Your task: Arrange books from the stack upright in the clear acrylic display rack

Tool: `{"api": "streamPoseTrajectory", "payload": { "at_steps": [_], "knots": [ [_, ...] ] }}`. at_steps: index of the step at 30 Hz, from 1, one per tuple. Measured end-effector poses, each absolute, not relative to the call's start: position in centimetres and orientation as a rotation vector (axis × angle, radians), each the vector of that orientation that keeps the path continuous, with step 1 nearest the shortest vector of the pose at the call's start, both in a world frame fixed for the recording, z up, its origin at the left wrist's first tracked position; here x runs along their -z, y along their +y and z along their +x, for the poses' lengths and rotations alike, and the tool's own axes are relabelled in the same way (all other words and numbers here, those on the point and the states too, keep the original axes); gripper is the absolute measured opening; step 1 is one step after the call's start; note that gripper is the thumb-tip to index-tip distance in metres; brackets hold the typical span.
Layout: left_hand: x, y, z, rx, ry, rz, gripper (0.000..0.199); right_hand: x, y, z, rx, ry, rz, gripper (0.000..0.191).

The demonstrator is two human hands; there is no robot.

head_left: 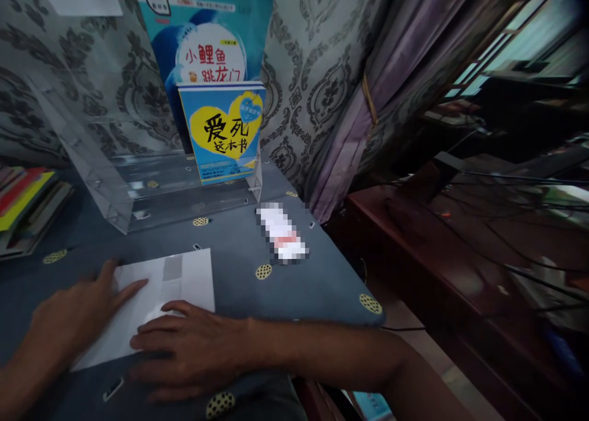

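Observation:
A white sheet of paper or thin booklet (196, 280) lies flat on the dark blue-grey tablecloth (239, 286), with a small grey rectangle near its upper middle. My left hand (76, 313) rests at the sheet's left side, thumb and forefinger stretched over its surface. Across the lower right part of the sheet lies my right hand (193, 347), fingers spread and pointing left. Its lower fingers are slightly blurred and reach past the sheet's near edge. Neither hand grips anything that I can see.
A clear acrylic rack (122, 209) stands behind the sheet, holding a blue-and-yellow book (225, 163) and a taller teal book (251, 34). Stacked books (32, 206) sit at the left. A pixelated object (280, 231) lies right of the rack. Beyond the table's edge is a dark red desk (391, 237) with cables.

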State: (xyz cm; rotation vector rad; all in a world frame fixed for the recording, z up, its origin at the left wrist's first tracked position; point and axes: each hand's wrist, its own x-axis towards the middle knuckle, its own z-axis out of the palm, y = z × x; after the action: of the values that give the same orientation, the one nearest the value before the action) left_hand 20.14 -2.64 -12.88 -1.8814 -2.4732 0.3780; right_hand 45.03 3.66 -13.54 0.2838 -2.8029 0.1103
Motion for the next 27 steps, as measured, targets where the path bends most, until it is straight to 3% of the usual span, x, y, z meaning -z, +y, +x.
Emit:
{"api": "streamPoseTrajectory", "payload": {
  "at_steps": [3, 8, 16, 21, 27],
  "knots": [
    [10.9, -1.6, 24.1, -0.744, -2.344, -2.043, 0.044, 13.5, 4.0, 45.0, -0.152, -2.798, 0.183, 0.034],
    [9.4, -0.5, 27.9, -0.826, -2.413, -1.971, 0.042, 12.9, 5.1, 44.9, -0.246, -2.825, -0.084, 0.028],
    [13.5, -0.2, 27.1, -0.253, -2.027, -2.106, 0.041, 14.5, 6.8, 44.9, -0.406, -2.820, -0.524, 0.046],
    [13.8, -0.1, 27.2, -0.178, -2.055, -2.114, 0.047, 15.1, 8.4, 46.1, -0.418, -2.808, -0.719, 0.059],
    [15.1, 0.0, 26.6, -0.091, -1.850, -2.190, 0.051, 15.5, 9.6, 47.0, -0.335, -2.774, -0.861, 0.057]
  ]
}}
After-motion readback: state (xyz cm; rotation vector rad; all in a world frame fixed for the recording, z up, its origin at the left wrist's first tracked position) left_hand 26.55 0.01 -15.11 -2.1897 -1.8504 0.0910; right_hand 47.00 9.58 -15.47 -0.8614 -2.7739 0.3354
